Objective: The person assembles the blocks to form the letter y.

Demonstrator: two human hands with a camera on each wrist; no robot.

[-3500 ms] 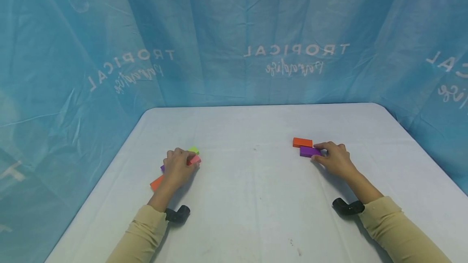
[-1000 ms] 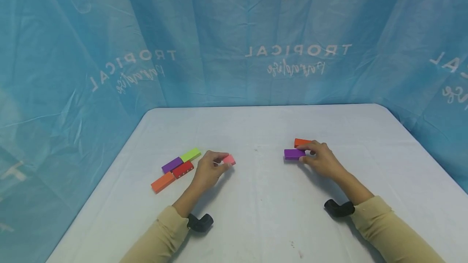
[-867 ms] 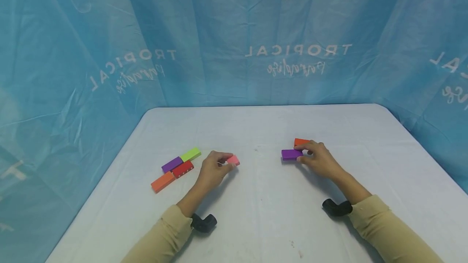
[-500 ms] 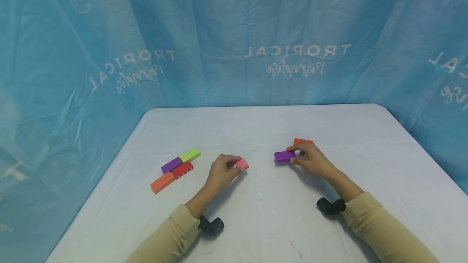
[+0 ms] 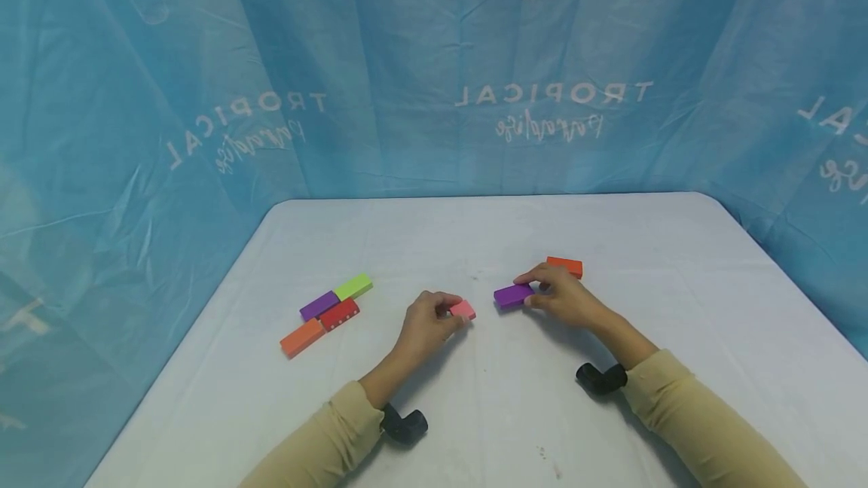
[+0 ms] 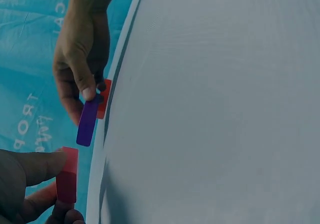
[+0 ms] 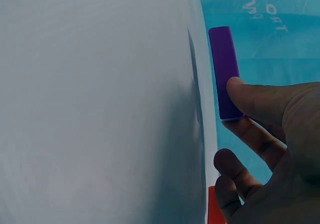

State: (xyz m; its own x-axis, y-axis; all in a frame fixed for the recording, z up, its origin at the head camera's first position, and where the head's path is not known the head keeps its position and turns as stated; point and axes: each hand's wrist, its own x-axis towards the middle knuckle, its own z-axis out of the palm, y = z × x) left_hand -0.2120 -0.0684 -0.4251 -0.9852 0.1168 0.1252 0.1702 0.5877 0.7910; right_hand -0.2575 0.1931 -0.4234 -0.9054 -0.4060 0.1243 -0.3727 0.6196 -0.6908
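Observation:
Near the middle of the table my left hand [image 5: 427,326] pinches a pink block [image 5: 464,310] between thumb and fingers. In the left wrist view the thumb lies across that pink block [image 6: 67,176]. Just to its right, my right hand [image 5: 564,296] pinches one end of a purple block [image 5: 513,296]. The right wrist view has the thumb on this purple block [image 7: 225,68], the fingers beneath and the other fingers curled loosely. A small gap separates the two held blocks. Behind the right hand lies an orange-red block [image 5: 566,266], partly covered by the fingers.
On the left of the white table [image 5: 420,232] lie a lime green block [image 5: 354,286], a second purple block [image 5: 319,306], a red block with white dots [image 5: 340,315] and an orange block [image 5: 301,338], set close together. A blue curtain [image 5: 420,149] hangs around the table.
My left hand has carried the pink block rightward from the left group. My right hand has brought the purple block leftward from beside the orange-red one, turning it slightly. The two are now close.

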